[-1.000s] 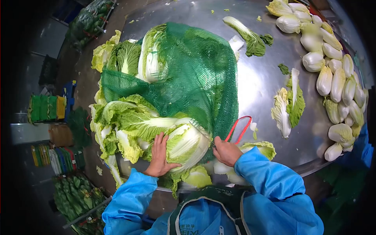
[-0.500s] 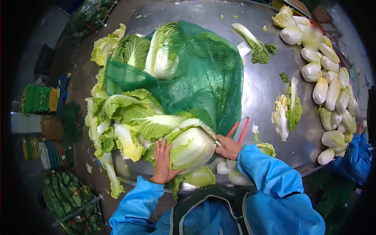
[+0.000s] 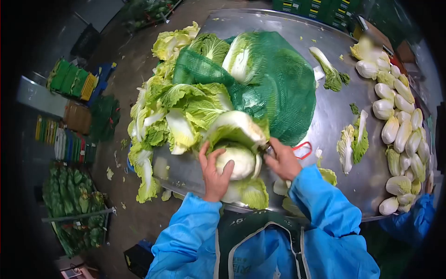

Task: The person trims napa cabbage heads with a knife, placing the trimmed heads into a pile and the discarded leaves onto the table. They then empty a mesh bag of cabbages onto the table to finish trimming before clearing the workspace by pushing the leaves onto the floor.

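Observation:
A napa cabbage lies at the near edge of the steel table, its pale core bared and outer leaves folded back above it. My left hand grips the cabbage from the left side. My right hand is closed on a knife whose handle is hidden; a bit of blade shows at the cabbage's right side. Behind them a green mesh sack holds more cabbages. Loose green leaves are heaped to the left of the sack.
A row of trimmed pale cabbages runs along the table's right edge. Cut leaves lie mid-table, a red loop by my right hand. Another person's blue sleeve is at lower right. Crates and bagged greens stand on the floor at left.
The outer leaves have come away from the cabbage and folded back, baring its pale core. Both hands shifted up and closer together; the view swung left.

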Demonstrator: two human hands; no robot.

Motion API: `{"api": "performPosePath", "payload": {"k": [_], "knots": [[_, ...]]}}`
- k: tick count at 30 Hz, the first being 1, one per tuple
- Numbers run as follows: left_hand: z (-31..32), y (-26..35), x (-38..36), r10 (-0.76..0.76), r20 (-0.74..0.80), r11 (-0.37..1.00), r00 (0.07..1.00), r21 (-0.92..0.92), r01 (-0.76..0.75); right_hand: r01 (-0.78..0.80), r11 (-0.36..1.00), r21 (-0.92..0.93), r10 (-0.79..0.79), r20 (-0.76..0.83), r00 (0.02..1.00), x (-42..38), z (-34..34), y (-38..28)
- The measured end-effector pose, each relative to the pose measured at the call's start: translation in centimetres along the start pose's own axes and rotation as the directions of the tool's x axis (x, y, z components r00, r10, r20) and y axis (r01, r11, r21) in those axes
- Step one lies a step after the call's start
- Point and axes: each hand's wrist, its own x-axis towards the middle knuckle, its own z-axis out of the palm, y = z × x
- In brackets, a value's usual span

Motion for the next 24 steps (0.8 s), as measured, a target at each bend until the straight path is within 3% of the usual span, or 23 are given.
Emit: {"api": "performPosePath", "payload": {"k": [1, 2, 3, 4, 6, 8, 10, 12, 14, 16, 17, 18, 20, 22, 23, 24], "knots": [[0.1, -1.2, -0.6, 0.033, 0.002, 0.999, 0.999, -0.029, -0.033, -0.17, 0.983, -0.068, 0.171, 0.009, 0.985, 0.6, -0.1, 3.0], [0.2, -2.3, -1.0, 0.034, -0.002, 0.999, 0.999, -0.032, -0.034, -0.189, 0.945, -0.267, 0.167, -0.104, 0.98, 1.1, -1.3, 5.2], [0.2, -3.5, -1.3, 0.013, -0.008, 0.983, 1.0, -0.183, -0.014, -0.246, 0.95, -0.191, 0.211, -0.185, 0.96, 0.9, -2.8, 7.6], [0.0, -4.1, -1.7, -0.014, -0.012, 0.944, 1.0, -0.329, 0.01, -0.362, 0.912, -0.19, 0.345, -0.118, 0.931, 0.4, -5.6, 5.6], [-0.3, -3.9, -1.4, -0.038, -0.081, 0.928, 0.996, -0.373, 0.005, -0.403, 0.9, -0.163, 0.378, -0.166, 0.911, -1.2, -7.4, 3.4], [-0.7, -3.0, -0.6, -0.156, -0.068, 0.875, 0.985, -0.473, 0.106, -0.406, 0.868, 0.287, 0.466, -0.185, 0.865, -2.7, -6.3, -1.0], [0.3, -3.4, 0.0, -0.18, -0.061, 0.851, 0.982, -0.51, 0.124, 0.006, 0.962, 0.274, 0.039, -0.157, 0.987, -2.7, -0.5, -2.2], [1.0, -3.5, 0.6, -0.137, -0.074, 0.884, 0.988, -0.459, 0.088, 0.061, 0.976, 0.208, -0.041, -0.098, 0.994, -1.0, 4.2, -2.8], [1.0, -3.9, 1.1, -0.108, -0.141, 0.895, 0.984, -0.446, 0.034, -0.003, 0.976, 0.219, 0.016, -0.059, 0.998, 0.1, 6.8, -0.7], [0.4, -5.8, 1.6, -0.296, -0.142, 0.757, 0.944, -0.637, 0.142, -0.061, 0.973, 0.225, 0.062, 0.001, 0.998, 1.0, 7.6, 0.1], [0.1, -7.0, 1.9, -0.237, -0.233, 0.853, 0.943, -0.514, 0.088, -0.164, 0.952, 0.258, 0.155, 0.053, 0.986, 0.8, 7.2, 0.1], [-0.9, -8.3, 1.9, -0.248, -0.233, 0.854, 0.94, -0.512, 0.098, -0.271, 0.919, 0.288, 0.251, 0.105, 0.962, 0.3, 6.9, 0.0], [-3.5, -9.7, 2.7, -0.256, -0.096, 0.948, 0.962, -0.22, 0.23, -0.294, 0.902, 0.316, 0.261, 0.142, 0.955, 0.3, 6.3, -0.4], [-5.2, -8.9, 2.1, -0.26, -0.1, 0.953, 0.96, -0.185, 0.239, -0.377, 0.881, 0.286, 0.335, 0.187, 0.923, -0.5, 6.3, -0.2], [-5.9, -8.3, 1.0, -0.219, -0.037, 0.967, 0.975, -0.14, 0.212, -0.308, 0.936, 0.171, 0.28, 0.171, 0.945, -0.7, 6.1, -0.3], [-6.4, -7.7, -0.1, -0.18, 0.03, 0.979, 0.983, -0.096, 0.182, -0.308, 0.935, 0.174, 0.279, 0.171, 0.945, -1.0, 5.9, -0.2]]}}
